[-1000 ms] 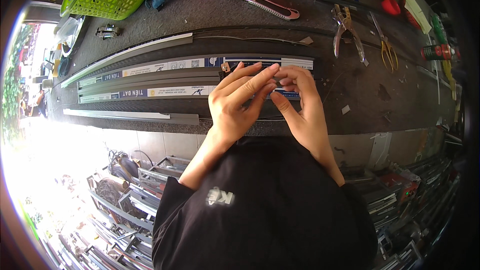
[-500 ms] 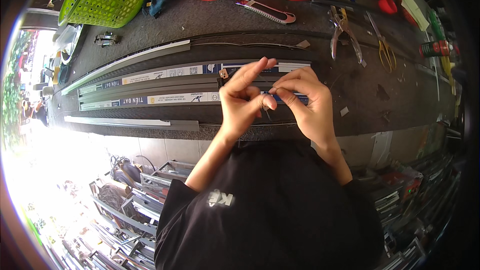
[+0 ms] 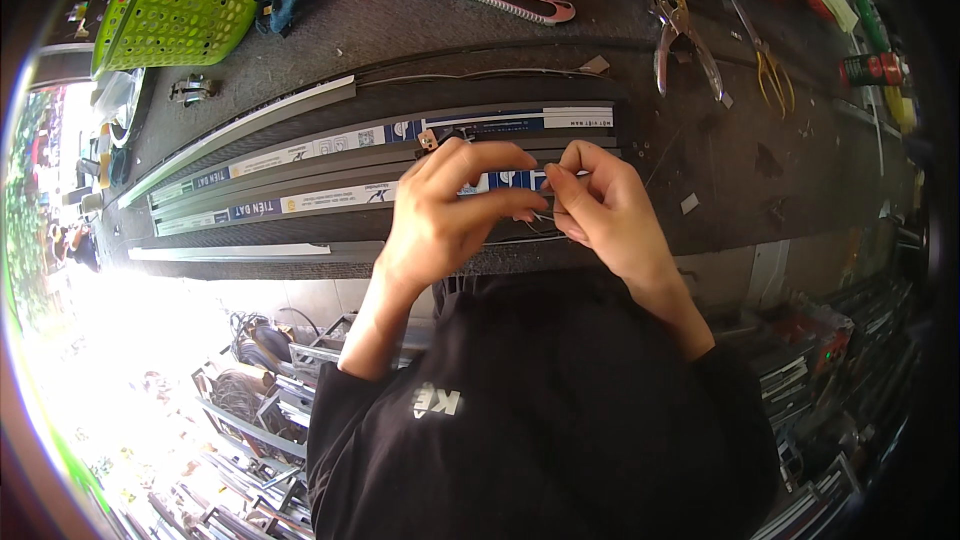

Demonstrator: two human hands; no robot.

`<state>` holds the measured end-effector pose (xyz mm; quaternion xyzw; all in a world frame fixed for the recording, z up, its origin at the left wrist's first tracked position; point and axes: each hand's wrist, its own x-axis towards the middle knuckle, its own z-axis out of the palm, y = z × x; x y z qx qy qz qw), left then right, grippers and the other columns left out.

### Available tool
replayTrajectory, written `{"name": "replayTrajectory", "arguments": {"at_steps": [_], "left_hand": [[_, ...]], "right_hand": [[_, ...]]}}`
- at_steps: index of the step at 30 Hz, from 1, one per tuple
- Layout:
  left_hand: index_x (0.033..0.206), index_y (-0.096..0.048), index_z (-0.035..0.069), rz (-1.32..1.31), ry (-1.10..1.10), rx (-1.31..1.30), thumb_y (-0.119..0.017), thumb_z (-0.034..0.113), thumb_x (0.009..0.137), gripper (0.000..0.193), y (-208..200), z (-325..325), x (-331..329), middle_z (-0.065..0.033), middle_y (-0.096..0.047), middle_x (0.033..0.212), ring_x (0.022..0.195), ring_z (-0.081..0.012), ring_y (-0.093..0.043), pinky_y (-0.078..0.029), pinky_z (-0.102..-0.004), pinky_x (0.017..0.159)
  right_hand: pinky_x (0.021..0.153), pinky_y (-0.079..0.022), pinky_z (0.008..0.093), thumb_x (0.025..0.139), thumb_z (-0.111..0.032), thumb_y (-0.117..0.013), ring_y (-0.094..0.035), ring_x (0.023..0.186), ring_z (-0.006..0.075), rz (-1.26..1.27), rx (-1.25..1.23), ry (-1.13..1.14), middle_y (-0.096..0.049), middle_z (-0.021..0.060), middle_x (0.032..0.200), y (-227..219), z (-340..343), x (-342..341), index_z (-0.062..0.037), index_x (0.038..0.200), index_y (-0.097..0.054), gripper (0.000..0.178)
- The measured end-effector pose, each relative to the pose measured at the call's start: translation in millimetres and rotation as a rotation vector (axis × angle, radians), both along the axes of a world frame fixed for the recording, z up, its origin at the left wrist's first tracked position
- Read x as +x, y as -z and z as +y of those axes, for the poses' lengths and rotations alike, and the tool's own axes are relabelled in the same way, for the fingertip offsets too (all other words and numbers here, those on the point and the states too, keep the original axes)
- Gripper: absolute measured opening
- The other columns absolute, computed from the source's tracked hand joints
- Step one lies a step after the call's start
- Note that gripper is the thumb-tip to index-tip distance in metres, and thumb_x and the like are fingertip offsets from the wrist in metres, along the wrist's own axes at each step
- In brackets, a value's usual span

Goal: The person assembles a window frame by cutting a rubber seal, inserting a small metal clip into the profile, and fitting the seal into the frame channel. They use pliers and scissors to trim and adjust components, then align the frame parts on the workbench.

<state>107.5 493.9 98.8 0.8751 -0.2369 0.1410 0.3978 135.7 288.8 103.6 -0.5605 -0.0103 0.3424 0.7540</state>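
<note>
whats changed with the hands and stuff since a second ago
Left hand: fingers outstretched before, now bent, index raised clear of the thumb. Right hand: thumb and index finger have closed together; anything pinched is too small to tell. The labelled strips, utility knife and pliers lie as they were, though shifted left in view.

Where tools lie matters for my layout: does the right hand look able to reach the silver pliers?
Probably yes: the silver pliers lie beyond the right hand, with nothing visible blocking the way, though the curled hand would need opening.
</note>
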Motion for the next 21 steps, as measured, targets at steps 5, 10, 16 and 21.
{"name": "replayTrajectory", "arguments": {"at_steps": [5, 10, 16, 21], "left_hand": [[0.106, -0.065, 0.005, 1.198, 0.076, -1.666, -0.050, 0.026, 0.105, 0.026, 20, -35, -23, -0.0010, -0.057, 0.105, 0.081, -0.0089, -0.049, -0.042, -0.0222, 0.071], [0.122, -0.063, 0.003, 1.262, 0.058, -1.740, -0.050, 0.031, 0.106, 0.035, 20, -40, -35, 0.0018, -0.058, 0.090, 0.066, -0.0069, -0.043, -0.038, -0.0201, 0.065], [0.101, -0.073, -0.005, 1.002, -0.124, -1.101, -0.069, 0.008, 0.093, 0.015, 0, -32, -33, -0.0040, -0.069, 0.092, 0.059, -0.0041, -0.050, -0.040, -0.0205, 0.051], [0.094, -0.070, -0.005, 0.839, -0.146, -0.835, -0.072, 0.008, 0.091, 0.013, 2, -34, -24, -0.0044, -0.066, 0.088, 0.062, -0.0053, -0.055, -0.042, -0.0196, 0.052]], "right_hand": [[0.055, -0.048, 0.0203, 0.096, -0.005, -0.065, -0.064, 0.064, 0.0065, -0.513, -0.185, 0.308, -0.066, 0.0042, 0.075, 10, 25, -20, 0.0003, 0.090, -0.058, 0.011], [0.057, -0.052, 0.0226, 0.087, 0.001, -0.073, -0.069, 0.069, 0.0098, -0.782, -0.249, 0.392, -0.072, 0.0080, 0.078, 16, 21, -15, 0.0019, 0.090, -0.070, 0.004], [0.061, -0.051, 0.0212, 0.088, 0.001, -0.072, -0.067, 0.070, 0.0072, -0.631, -0.226, 0.326, -0.071, 0.0053, 0.078, 7, 11, -16, 0.0015, 0.092, -0.071, 0.004], [0.067, -0.051, 0.0199, 0.092, -0.002, -0.069, -0.066, 0.077, 0.0068, -0.359, -0.042, 0.296, -0.071, 0.0043, 0.085, 9, 8, -17, 0.0021, 0.095, -0.068, 0.005]]}}
